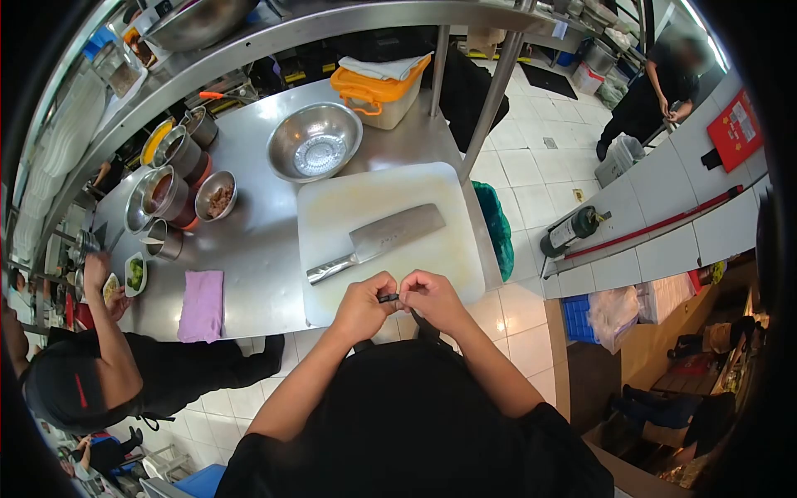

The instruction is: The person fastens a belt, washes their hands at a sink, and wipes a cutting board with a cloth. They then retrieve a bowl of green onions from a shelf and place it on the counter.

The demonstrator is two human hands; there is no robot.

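Left hand and right hand pinched a black strap between fingertips. Cleaver lay just beyond, long axis aslant, handle nearer the left.

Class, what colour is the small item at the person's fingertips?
The small item is black; the head view shows it best.

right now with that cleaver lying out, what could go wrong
The cleaver lies unheld on the cutting board, its handle near the left hand, so a stray knock might shift it. The small black item between the left hand and the right hand could slip and drop.
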